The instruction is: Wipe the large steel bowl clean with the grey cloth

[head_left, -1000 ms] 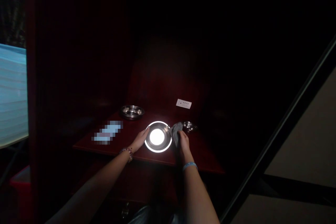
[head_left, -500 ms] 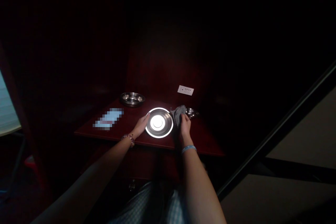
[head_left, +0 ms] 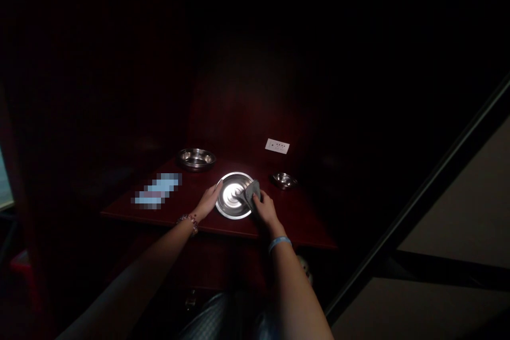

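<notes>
A shiny round metal dish (head_left: 229, 211) is held above the dark red desk near its front edge, its inside facing me. My left hand (head_left: 209, 201) grips the left rim, thumb on top and the other fingers hidden underneath. Bunched in my right hand (head_left: 266, 209) is a grey cloth (head_left: 252, 193), which overlaps the dish's right side and reaches over its inside. The fingers of that hand are closed round the cloth.
On the desk (head_left: 159, 218), a stack of metal dishes (head_left: 196, 160) stands at the back left and a small metal bowl (head_left: 284, 180) at the right. A pixelated pale item (head_left: 157, 190) lies at the left. A white socket plate (head_left: 277, 146) is on the back wall.
My right hand has brought the cloth leftward from beside the dish to over its right side. My left hand keeps its hold on the rim. The view has shifted slightly.
</notes>
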Motion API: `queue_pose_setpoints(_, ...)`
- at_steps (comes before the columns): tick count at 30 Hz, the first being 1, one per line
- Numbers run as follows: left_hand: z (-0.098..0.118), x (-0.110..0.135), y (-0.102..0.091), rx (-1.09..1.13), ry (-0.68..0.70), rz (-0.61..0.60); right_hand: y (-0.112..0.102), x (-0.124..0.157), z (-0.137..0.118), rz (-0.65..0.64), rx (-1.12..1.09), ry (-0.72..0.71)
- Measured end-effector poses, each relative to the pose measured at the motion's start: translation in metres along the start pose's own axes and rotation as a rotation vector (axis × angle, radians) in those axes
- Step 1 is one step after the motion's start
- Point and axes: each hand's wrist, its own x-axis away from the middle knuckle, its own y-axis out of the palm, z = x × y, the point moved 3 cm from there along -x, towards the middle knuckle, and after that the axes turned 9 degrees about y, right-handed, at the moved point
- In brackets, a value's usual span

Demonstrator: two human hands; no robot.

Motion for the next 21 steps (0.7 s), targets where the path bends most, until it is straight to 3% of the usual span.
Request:
queue_pose_setpoints(3,0.001,0.000,0.000,0.021,0.014,-0.001,0.001,0.004,0.002,0.007,0.169,-0.028)
queue_pose_setpoints(10,0.003,0.001,0.001,0.036,0.008,-0.014,0.002,0.003,0.005,-0.023,0.148,-0.080)
queue_pose_setpoints(14,0.006,0.004,0.001,0.017,0.000,-0.004,0.002,0.002,0.002,0.050,0.193,-0.090)
queue_pose_setpoints(21,-0.005,-0.001,0.001,0.095,-0.005,0.016,0.010,0.010,-0.014,0.150,0.518,-0.134)
